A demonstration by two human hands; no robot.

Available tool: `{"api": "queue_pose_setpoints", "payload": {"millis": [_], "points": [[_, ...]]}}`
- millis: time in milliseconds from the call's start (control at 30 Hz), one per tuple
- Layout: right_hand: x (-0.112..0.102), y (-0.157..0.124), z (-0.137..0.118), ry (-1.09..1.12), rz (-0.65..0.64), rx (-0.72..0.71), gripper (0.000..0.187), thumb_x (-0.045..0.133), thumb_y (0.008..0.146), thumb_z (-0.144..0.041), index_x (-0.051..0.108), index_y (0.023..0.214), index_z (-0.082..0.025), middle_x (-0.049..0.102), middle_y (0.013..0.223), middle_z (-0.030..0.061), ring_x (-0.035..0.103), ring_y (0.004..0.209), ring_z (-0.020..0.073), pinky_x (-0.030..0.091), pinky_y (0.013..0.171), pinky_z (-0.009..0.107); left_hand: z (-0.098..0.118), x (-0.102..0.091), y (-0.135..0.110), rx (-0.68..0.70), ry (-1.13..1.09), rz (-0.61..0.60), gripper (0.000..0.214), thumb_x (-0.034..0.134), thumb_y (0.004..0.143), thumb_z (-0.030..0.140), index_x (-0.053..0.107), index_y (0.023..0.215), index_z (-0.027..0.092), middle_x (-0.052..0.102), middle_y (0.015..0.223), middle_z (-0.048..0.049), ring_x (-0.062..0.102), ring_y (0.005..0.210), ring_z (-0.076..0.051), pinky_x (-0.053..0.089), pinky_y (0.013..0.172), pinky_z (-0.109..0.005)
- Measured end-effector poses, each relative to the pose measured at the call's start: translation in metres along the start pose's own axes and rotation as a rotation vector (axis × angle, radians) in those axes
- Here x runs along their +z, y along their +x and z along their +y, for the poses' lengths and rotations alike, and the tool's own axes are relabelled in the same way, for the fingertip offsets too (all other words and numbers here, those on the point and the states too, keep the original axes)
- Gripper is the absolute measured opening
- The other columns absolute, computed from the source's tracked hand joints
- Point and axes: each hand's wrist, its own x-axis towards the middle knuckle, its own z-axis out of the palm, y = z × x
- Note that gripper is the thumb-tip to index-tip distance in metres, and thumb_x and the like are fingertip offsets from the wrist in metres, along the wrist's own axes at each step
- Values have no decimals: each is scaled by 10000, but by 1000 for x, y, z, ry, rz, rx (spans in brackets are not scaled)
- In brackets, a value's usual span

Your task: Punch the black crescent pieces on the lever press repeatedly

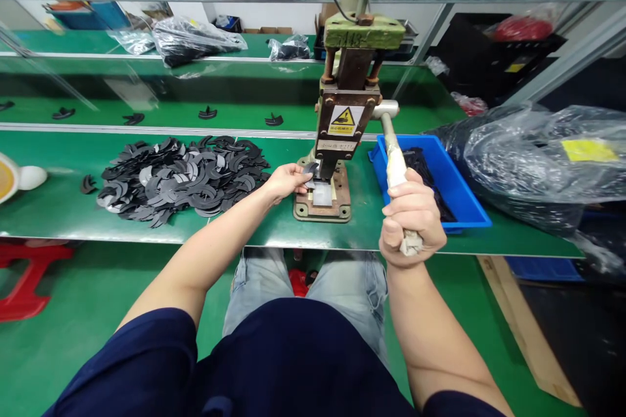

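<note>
A green hand press (342, 111) stands on the green bench (274, 228), with a yellow warning label on its front. My right hand (411, 218) is wrapped round the press lever (394, 156), which is taped white and pulled down toward me. My left hand (288, 180) pinches a small black crescent-shaped part (309, 169) and holds it at the base of the press, under the ram. To the left lies a heap of black crescent parts (180, 179).
A blue bin (469, 202) with dark parts sits right of the press. Beside it lies a large plastic bag (538, 163) of dark pieces. A conveyor belt (161, 104) behind carries a few single parts. A red stool (24, 280) stands under the bench at left.
</note>
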Motion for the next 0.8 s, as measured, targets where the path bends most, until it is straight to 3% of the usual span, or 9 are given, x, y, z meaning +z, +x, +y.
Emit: {"api": "queue_pose_setpoints", "payload": {"millis": [333, 533, 800], "points": [[0, -4, 1, 2, 14, 23, 191, 679, 888, -363, 587, 753, -264, 629, 730, -51, 693, 875, 190, 541, 1118, 598, 7, 8, 5, -88, 84, -59, 335, 868, 874, 248, 562, 795, 137, 661, 600, -30, 671, 502, -126, 589, 530, -209], [0, -6, 1, 2, 31, 52, 169, 667, 885, -387, 602, 763, -290, 627, 720, -54, 686, 863, 194, 543, 1131, 580, 7, 11, 14, -104, 195, -43, 452, 915, 819, 339, 493, 782, 181, 628, 533, -4, 676, 474, -149, 526, 457, -173], [1, -5, 2, -3, 37, 28, 211, 665, 902, -411, 593, 754, -280, 616, 718, -55, 702, 863, 184, 579, 1073, 583, 9, 17, 24, -169, 248, -56, 440, 950, 763, 301, 528, 817, 188, 643, 529, -6, 656, 421, -155, 473, 412, -164]]}}
